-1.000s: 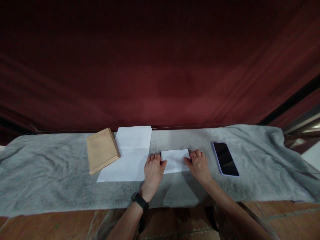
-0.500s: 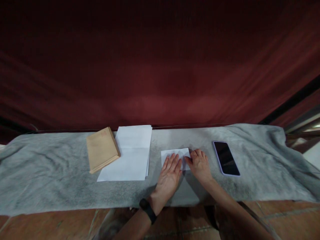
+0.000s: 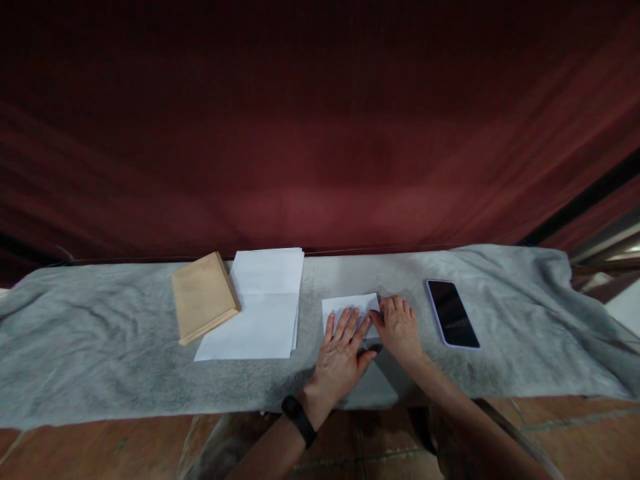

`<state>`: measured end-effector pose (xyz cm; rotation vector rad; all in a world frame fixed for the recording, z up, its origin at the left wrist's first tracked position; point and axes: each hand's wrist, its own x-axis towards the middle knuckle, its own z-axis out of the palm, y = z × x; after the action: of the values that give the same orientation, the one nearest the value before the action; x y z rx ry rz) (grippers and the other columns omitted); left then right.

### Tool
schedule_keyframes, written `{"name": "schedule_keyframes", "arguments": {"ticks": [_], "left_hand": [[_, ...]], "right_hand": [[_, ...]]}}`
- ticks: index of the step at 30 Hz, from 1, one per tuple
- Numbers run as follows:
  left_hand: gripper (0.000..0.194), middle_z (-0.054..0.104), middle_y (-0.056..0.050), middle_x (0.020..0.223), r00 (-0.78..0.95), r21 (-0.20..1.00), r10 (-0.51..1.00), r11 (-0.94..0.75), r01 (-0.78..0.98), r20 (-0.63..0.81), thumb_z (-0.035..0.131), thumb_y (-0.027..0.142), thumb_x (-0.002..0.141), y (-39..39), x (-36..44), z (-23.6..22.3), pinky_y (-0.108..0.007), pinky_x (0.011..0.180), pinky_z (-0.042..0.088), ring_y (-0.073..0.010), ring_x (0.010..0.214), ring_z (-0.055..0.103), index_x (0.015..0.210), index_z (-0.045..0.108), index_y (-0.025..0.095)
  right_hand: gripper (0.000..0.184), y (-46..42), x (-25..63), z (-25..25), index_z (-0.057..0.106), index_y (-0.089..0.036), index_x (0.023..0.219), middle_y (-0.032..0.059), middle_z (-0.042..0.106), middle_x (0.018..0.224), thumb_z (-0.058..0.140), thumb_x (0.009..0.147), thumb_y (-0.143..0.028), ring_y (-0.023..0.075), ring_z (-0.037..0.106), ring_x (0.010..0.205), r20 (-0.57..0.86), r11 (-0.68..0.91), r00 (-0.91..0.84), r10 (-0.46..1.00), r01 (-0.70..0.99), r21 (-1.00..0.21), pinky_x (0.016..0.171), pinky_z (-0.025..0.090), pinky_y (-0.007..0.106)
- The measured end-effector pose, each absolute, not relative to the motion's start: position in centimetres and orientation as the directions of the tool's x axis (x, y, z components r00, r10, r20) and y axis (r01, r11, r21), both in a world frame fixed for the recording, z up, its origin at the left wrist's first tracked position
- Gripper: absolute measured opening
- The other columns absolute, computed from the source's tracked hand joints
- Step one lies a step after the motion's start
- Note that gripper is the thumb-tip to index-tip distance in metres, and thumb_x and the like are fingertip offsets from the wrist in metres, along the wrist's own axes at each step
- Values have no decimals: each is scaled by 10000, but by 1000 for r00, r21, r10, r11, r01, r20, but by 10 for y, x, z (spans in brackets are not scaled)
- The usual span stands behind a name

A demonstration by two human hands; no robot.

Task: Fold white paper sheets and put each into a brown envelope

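A small folded sheet of white paper point(image 3: 333, 305) lies flat on the grey cloth in front of me. My left hand point(image 3: 340, 360) rests palm down on its lower part, open, with fingers spread and the thumb out to the right. A black band circles that wrist. At the paper's right edge is my right hand point(image 3: 400, 333), its thumb tip touching the paper. Its other fingers bend down onto the cloth just beyond the edge, apart from the thumb. The paper's lower portion is partly hidden under the left hand.
Left of the hands lie larger white sheets point(image 3: 265, 320) with a crease across. A stack of brown envelopes point(image 3: 203, 297) overlaps their left side. A phone point(image 3: 453, 313) in a lilac case lies to the right. Dark red fabric point(image 3: 320, 167) hangs behind the grey cloth point(image 3: 100, 347).
My left hand's fingers have spread wider, and its thumb has come out to the right. My right hand stays at the paper's edge, almost unmoved.
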<state>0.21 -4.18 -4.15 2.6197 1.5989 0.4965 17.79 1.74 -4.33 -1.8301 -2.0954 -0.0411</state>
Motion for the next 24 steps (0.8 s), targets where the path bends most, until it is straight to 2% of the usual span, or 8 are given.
{"name": "schedule_keyframes", "arguments": {"ticks": [9,14,17,19,22,24], "left_hand": [[662,331,-80,1642,399,178,883,-447,877,248,432,547,1013,-41,2,-47,-573,1254,213,-278,1536,245,1571,315,210],[591,365,-95,1623,347,151,905,-389,909,245,384,460,1045,-40,6,-47,-528,1254,249,-235,1529,270,1551,345,159],[526,360,-85,1625,308,134,916,-350,927,257,360,360,1052,-40,8,-50,-510,1256,257,-217,1527,274,1540,370,163],[508,352,-81,1628,298,120,917,-339,933,266,348,296,1046,-40,9,-53,-506,1257,257,-213,1529,265,1535,382,165],[509,350,-96,1626,320,86,908,-354,931,271,338,211,1021,-40,8,-60,-516,1252,265,-230,1531,255,1522,404,148],[519,362,-117,1617,343,65,901,-372,926,266,329,170,1003,-39,8,-63,-522,1244,279,-245,1527,262,1512,412,119]], "right_hand": [[247,15,175,-41,601,-186,1060,123,636,998,475,1006,-390,281,555,947,339,181,-115,934,969,-168,809,388,395],[322,15,175,-44,617,-154,1122,141,652,1008,438,1020,-401,298,568,958,362,178,-112,926,972,-156,828,424,424],[399,13,173,-46,586,-113,1269,193,647,1186,410,1031,-381,336,566,1105,379,204,-120,918,960,-189,926,443,487],[453,10,169,-46,539,-97,1362,216,590,1351,371,1042,-371,342,511,1269,397,286,-172,901,925,-249,1022,429,518],[505,1,158,-48,465,-118,1468,180,500,1508,297,1062,-367,281,425,1416,385,467,-335,860,821,-329,1129,397,504],[528,-5,152,-51,420,-136,1517,149,474,1548,271,1069,-372,244,408,1445,343,549,-443,828,767,-333,1171,376,487]]}}
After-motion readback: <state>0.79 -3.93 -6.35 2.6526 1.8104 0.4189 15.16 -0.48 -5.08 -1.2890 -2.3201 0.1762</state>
